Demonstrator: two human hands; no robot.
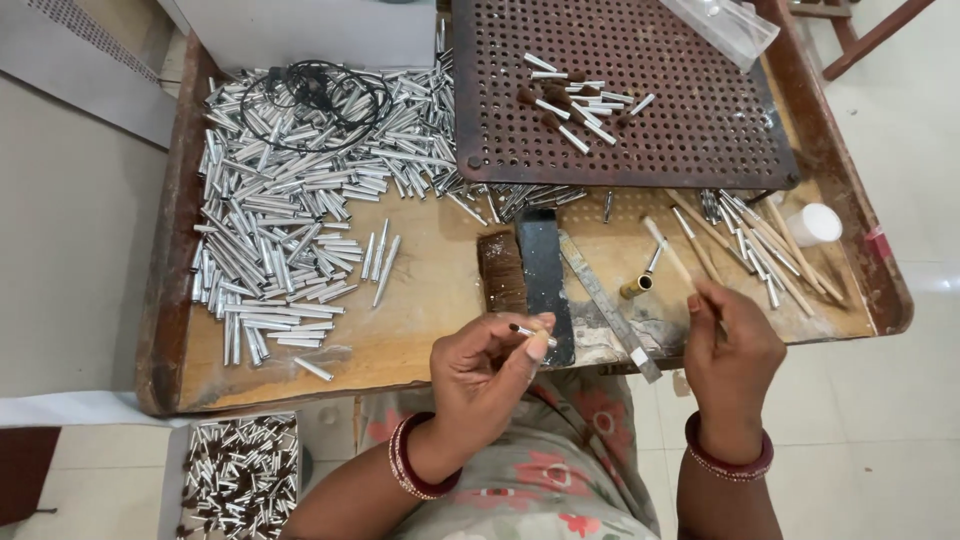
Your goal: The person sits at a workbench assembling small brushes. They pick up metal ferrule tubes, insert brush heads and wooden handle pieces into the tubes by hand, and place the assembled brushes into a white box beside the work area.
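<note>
My left hand (487, 372) pinches a short silver tube with a dark bristle tip (528, 333) between thumb and forefinger, just in front of the table's near edge. My right hand (733, 352) grips a thin wooden stick (668, 249) that points up and to the left over the table. A brown tuft of bristles (501, 270) lies beside a dark flat block (545, 275) just beyond my left hand. A small brass ferrule (636, 287) rests between my hands on the wood.
A big heap of silver tubes (285, 200) covers the table's left. A brown perforated tray (700, 120) at the back holds several finished brush tips (573, 100). Sticks and tubes (760, 245), a white cup (814, 223), a metal ruler (605, 300) lie right. A box of tubes (240, 475) sits low left.
</note>
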